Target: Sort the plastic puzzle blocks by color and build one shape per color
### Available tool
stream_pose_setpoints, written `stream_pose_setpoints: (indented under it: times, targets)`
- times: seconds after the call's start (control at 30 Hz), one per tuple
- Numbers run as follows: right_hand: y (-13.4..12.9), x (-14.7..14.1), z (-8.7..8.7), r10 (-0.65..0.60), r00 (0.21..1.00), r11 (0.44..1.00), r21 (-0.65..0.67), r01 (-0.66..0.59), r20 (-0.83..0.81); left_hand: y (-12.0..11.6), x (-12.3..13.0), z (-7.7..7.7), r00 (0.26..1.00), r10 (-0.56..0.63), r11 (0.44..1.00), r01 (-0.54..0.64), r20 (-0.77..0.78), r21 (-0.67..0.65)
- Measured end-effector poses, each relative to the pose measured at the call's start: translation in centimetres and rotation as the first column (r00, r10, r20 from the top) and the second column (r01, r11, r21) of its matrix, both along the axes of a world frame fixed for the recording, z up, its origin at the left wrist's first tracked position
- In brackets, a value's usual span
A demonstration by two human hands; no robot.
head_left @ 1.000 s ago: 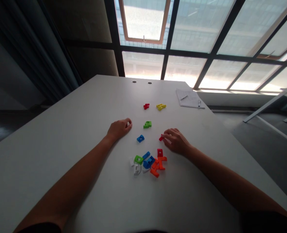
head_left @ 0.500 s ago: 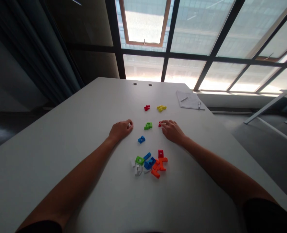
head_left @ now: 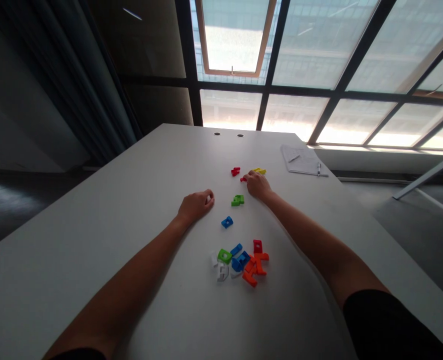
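My right hand point(head_left: 258, 184) reaches far over the table, its fingers closed on a small red plastic piece point(head_left: 243, 179). Just left of it lie other red pieces point(head_left: 235, 171), and yellow pieces point(head_left: 259, 171) are partly hidden behind the hand. My left hand point(head_left: 198, 204) rests on the tabletop with curled fingers; whether anything is in them I cannot make out. Between the hands and nearer to me are green pieces point(head_left: 238, 200) and a blue piece point(head_left: 227, 222). Closest to me is a loose pile with a green piece point(head_left: 224, 256), blue, white and orange pieces point(head_left: 259, 264), and a red one point(head_left: 258, 246).
The white table point(head_left: 161, 165) carries papers point(head_left: 300, 161) with pens at its far right edge. Two round holes point(head_left: 240, 135) sit near the far edge. Large windows stand behind, a dark curtain point(head_left: 67, 75) on the left, and a white table leg point(head_left: 427, 175) on the right.
My right hand has moved away from me with the red piece, toward the red and yellow pieces. My left hand stays in place on the table. The view has shifted slightly.
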State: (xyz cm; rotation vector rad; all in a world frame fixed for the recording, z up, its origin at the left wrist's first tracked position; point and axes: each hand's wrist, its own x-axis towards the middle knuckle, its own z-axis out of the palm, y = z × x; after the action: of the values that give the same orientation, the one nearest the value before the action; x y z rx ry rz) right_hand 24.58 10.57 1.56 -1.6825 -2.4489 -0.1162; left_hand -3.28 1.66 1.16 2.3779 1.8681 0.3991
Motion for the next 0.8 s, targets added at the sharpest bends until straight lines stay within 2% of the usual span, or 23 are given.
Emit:
stream_pose_setpoints:
  times: [0.23,0.53,0.8]
  targets:
    - [0.9,0.0,-0.1,-0.005,1.000,0.998,0.065,0.006,-0.006,0.0,0.0,0.0,1.000,-0.009,1.000,0.009,-0.007,0.009]
    - [0.8,0.4,-0.7,-0.050,0.998,0.996,0.070,0.052,-0.025,0.2,0.0,0.0,1.000,-0.002,1.000,0.002,-0.008,0.000]
    - [1.9,-0.5,-1.1,-0.097,0.994,0.991,0.085,0.100,-0.040,0.1,0.1,0.0,1.000,0.001,1.000,-0.001,0.001,0.002]
